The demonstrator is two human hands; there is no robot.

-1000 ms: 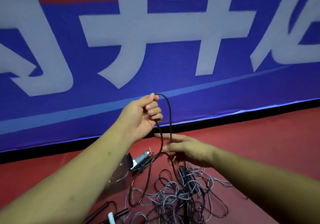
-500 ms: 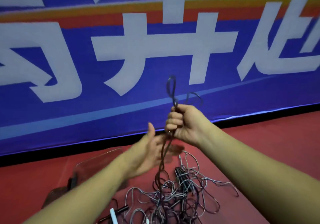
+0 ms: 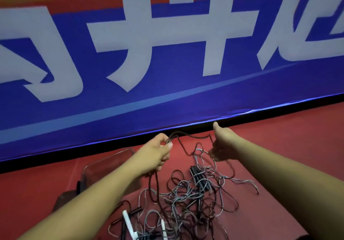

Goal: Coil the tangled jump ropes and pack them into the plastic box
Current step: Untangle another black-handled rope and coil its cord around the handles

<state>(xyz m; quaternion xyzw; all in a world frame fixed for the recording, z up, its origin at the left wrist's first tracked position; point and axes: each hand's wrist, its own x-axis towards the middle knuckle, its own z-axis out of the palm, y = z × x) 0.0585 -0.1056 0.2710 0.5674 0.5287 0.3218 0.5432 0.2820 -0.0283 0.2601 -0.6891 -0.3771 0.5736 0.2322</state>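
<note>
A tangle of dark and grey jump ropes (image 3: 186, 195) lies on the red floor below my hands, with black handles (image 3: 199, 179) in its middle. My left hand (image 3: 158, 153) pinches a dark rope (image 3: 188, 136) at a bend near the fingertips. That rope runs right to my right hand (image 3: 222, 143), whose thumb points up while its fingers curl round the strand. From both hands rope hangs down into the pile. The clear plastic box (image 3: 109, 158) stands at the left, partly hidden behind my left forearm.
A blue, red and white banner wall (image 3: 167, 72) rises just behind the pile, with a black strip at its foot. White rope handles (image 3: 128, 222) lie at the pile's near left edge. Red floor (image 3: 288, 146) stretches to the right.
My right hand has come down from holding the rope bunch high. Both hands are lower and further apart, with the dark rope now stretched between them. My left hand has taken hold of it.
</note>
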